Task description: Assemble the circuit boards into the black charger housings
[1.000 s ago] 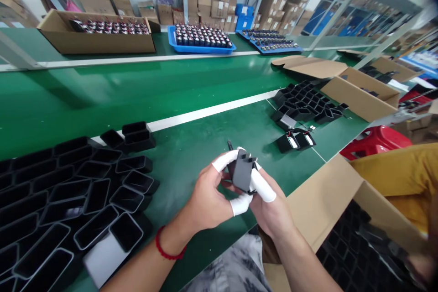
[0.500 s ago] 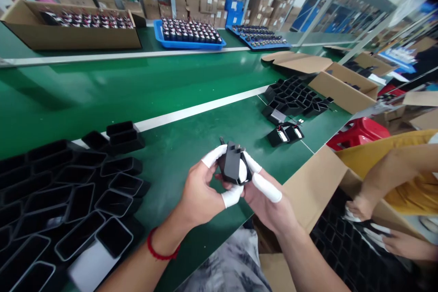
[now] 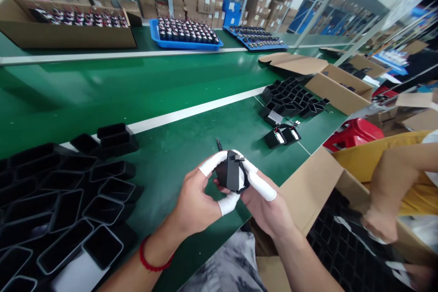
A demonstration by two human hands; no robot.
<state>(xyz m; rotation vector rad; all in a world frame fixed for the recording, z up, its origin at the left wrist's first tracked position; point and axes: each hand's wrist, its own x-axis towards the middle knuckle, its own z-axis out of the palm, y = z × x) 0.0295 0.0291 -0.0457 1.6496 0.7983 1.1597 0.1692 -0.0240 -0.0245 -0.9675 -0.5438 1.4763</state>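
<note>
Between both hands, above the green bench, is a black power adapter (image 3: 233,175) with short plug prongs on its upper side. A pale patch shows at its right side, partly hidden by my fingers. My left hand (image 3: 196,196), white covers on its thumb and a finger, closes around the left side. From the right, my right hand (image 3: 265,207) grips it, also with white-covered fingertips. A short dark cable end (image 3: 218,144) sticks up behind the left fingers.
Open black housings (image 3: 102,246) crowd the left of the bench (image 3: 178,146). More black housings (image 3: 290,96) and two wired units (image 3: 282,136) lie right. Trays of parts (image 3: 186,45) line the back. A co-worker's hand (image 3: 381,223) is over a carton at right.
The adapter has turned a little in my hands, and its prongs show more plainly. The cable end stands higher. The co-worker's hands have moved apart and to the right.
</note>
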